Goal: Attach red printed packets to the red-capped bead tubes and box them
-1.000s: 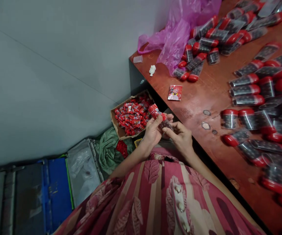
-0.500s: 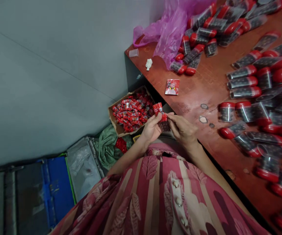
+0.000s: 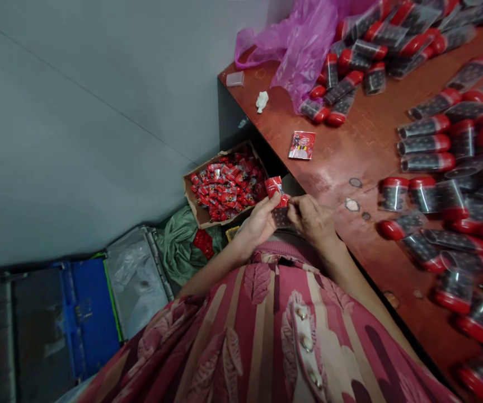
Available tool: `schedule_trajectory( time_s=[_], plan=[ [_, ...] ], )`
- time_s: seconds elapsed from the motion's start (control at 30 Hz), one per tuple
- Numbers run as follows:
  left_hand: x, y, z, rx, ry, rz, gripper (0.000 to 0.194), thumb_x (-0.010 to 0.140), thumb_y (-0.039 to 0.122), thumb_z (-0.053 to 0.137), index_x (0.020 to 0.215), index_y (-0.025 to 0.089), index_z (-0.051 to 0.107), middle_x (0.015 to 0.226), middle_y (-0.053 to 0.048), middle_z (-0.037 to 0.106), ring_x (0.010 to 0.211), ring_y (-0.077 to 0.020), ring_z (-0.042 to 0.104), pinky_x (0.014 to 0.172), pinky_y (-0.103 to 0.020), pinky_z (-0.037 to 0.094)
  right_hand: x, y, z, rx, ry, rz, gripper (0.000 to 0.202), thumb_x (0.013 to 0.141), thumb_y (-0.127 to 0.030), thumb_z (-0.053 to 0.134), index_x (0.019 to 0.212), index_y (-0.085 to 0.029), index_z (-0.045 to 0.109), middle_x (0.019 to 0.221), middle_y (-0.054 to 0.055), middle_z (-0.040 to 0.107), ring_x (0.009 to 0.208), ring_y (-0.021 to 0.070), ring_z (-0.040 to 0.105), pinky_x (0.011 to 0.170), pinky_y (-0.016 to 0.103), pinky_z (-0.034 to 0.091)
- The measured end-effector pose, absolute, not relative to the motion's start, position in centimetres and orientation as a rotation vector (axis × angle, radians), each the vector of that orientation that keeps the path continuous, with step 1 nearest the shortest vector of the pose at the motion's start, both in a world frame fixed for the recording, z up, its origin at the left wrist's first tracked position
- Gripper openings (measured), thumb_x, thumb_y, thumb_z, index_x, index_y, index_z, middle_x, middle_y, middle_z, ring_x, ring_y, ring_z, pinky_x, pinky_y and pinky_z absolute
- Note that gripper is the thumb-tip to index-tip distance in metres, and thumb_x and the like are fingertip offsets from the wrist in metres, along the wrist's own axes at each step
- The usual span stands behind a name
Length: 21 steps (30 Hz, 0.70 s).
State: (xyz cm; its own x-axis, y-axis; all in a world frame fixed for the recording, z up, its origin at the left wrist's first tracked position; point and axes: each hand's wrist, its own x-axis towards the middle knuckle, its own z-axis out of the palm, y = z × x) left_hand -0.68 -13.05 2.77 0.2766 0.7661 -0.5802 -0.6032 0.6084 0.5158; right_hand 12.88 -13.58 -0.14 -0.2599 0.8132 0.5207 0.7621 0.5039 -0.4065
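Just off the table (image 3: 329,170) edge, your left hand (image 3: 263,220) grips the red-topped packet (image 3: 281,197), apparently to steady it for your right hand (image 3: 312,217), fingers curled; whether those pinch it, I can't tell.

Small packet (image 3: 275,187), glossy red with some white print, crumpled round the middle, standing near upright with its flat top end up and a slight lean. Below the red sits a dark, faintly dotted section (image 3: 282,218), squarish; can't tell if it's one piece with the red or a separate part. Held up off the table's near edge, left hand (image 3: 262,218) gripping its left side thumb in front, right hand's (image 3: 313,218) curled fingers at its right edge, contact partly hidden.
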Motion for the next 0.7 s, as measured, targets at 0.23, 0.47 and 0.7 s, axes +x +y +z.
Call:
schedule_trajectory(
  time_s=[0.23, 0.47, 0.7],
  plan=[
    [-0.1, -13.6, 2.6, 0.222, 1.025, 1.080, 0.022, 0.070, 0.028, 0.073, 0.081, 0.012, 0.064, 0.077, -0.004, 0.067, 0.075, -0.0144, 0.064, 0.075, -0.026, 0.048, 13.0, -13.3, 0.0, -1.262, -2.199, 0.146, 0.013, 0.086, -0.016, 0.045, 0.077, -0.019, 0.053, 0.069, 0.003, 0.060, 0.059, 0.0142, 0.055, 0.052, 0.026, 0.037],
    [-0.8, -15.9, 1.5, 0.187, 1.182, 1.186, 0.036, 0.069, 0.042, 0.073, 0.084, 0.010, 0.066, 0.070, -0.002, 0.064, 0.070, -0.0140, 0.063, 0.072, -0.027, 0.047, 12.0, -14.2, 0.0, -1.116, -2.310, 0.422, 0.015, 0.086, -0.018, 0.044, 0.076, -0.019, 0.055, 0.066, 0.002, 0.060, 0.055, 0.0127, 0.053, 0.050, 0.024, 0.037],
    [-2.0, -14.5, 1.2, 0.016, 1.135, 1.211, 0.038, 0.074, 0.050, 0.067, 0.087, 0.014, 0.063, 0.060, 0.001, 0.058, 0.058, -0.0114, 0.059, 0.064, -0.025, 0.046, 11.4, -15.0, -0.1, -1.199, -1.714, 1.051, 0.011, 0.084, -0.031, 0.058, 0.089, -0.022, 0.063, 0.084, 0.003, 0.069, 0.068, 0.0143, 0.063, 0.062, 0.026, 0.050]
  ],
)
